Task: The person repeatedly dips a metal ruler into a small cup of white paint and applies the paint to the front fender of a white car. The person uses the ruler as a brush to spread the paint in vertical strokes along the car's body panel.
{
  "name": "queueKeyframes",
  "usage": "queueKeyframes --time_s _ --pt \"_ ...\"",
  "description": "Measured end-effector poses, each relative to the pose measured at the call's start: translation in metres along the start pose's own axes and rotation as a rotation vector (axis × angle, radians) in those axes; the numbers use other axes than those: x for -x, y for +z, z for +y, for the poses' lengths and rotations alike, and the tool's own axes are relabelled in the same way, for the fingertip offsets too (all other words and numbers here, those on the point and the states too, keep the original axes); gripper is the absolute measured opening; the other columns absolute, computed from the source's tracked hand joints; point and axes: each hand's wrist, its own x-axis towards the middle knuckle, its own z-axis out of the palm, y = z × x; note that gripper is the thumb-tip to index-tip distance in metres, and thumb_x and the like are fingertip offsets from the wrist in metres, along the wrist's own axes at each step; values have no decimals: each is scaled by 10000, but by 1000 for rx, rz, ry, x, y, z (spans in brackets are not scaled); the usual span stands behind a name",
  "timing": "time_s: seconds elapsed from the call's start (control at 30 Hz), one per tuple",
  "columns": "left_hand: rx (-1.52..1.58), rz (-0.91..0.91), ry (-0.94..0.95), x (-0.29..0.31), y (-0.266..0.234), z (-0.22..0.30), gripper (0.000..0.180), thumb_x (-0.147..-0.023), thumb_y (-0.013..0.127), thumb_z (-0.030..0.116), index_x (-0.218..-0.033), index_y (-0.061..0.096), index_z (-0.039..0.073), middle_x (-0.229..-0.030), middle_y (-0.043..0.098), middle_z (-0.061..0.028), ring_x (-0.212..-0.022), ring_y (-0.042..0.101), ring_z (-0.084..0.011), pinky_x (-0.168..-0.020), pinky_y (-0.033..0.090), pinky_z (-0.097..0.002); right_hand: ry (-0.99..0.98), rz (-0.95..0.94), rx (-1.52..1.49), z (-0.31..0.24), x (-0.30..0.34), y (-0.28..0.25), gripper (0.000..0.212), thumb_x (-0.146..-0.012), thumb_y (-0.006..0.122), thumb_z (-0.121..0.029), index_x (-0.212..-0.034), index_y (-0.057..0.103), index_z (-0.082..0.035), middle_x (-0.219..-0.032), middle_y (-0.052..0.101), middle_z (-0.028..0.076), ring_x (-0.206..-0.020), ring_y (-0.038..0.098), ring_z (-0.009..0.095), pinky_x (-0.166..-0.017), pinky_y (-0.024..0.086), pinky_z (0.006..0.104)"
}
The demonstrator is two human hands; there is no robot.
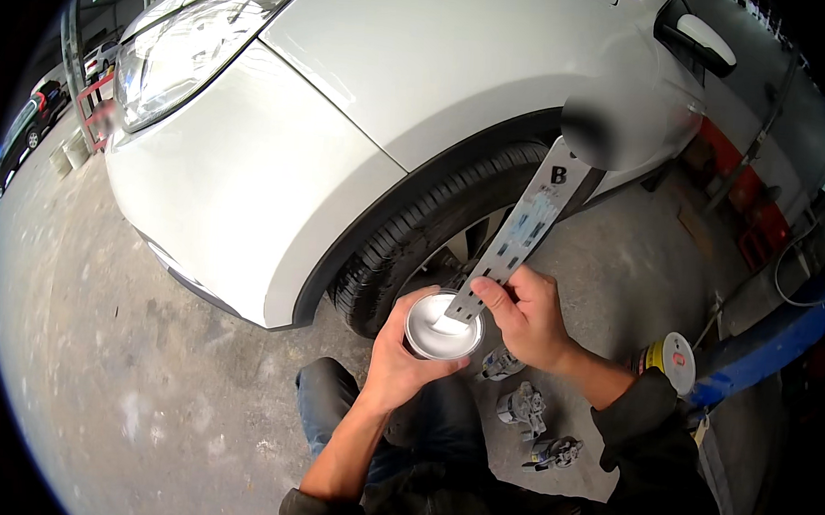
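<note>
My left hand [398, 355] is wrapped round a round cup of white paint [438, 345], held upright over my lap. In my right hand [529, 321] is a long flat metal mixing stick [524, 224] with rows of slots and smears of dried paint, pinched between thumb and fingers. The stick's lower end reaches into the cup and touches or dips into the paint; how deep it goes cannot be seen. Its upper end leans away to the right, in front of the car's wheel [414, 225].
A white car [347, 86] with its headlight [204, 51] stands close in front. Several paint spray guns [521, 408] sit on the concrete floor [174, 366] below my right forearm. A tin with a yellow label [673, 363] is beside a blue post [762, 346] at the right.
</note>
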Motion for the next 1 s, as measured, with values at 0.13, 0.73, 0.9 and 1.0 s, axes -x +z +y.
queueKeyframes --time_s 0.13,0.73,0.9,1.0 --pt "-52 8 54 2 -6 -2 856 -609 880 10 -1363 476 17 -1241 598 -72 -1164 568 -161 -1022 443 -310 232 71 -239 -11 -16 -8 203 -959 676 -192 -930 639 5 -705 641 46 -615 543 92 -579 454 274" --pt "-64 58 51 -3 -5 0 876 -601 908 51 -1360 473 21 -1241 599 -74 -1153 576 -164 -1017 450 -318 62 39 -81 4 -10 7 243 -971 666 -210 -872 627 8 -678 619 18 -587 491 76 -537 411 269" --pt "-135 99 70 2 -9 4 872 -605 908 54 -1360 473 25 -1219 619 -78 -1155 580 -165 -1017 454 -320 224 141 -254 -9 -29 -3 215 -970 664 -198 -895 631 1 -688 640 24 -592 508 68 -541 417 262" --pt "-131 81 59 0 -1 10 869 -604 906 52 -1359 476 31 -1215 622 -77 -1157 580 -166 -1019 452 -322 -8 3 -39 -6 -8 9 209 -954 684 -196 -891 640 -1 -682 642 57 -579 549 105 -551 443 281"
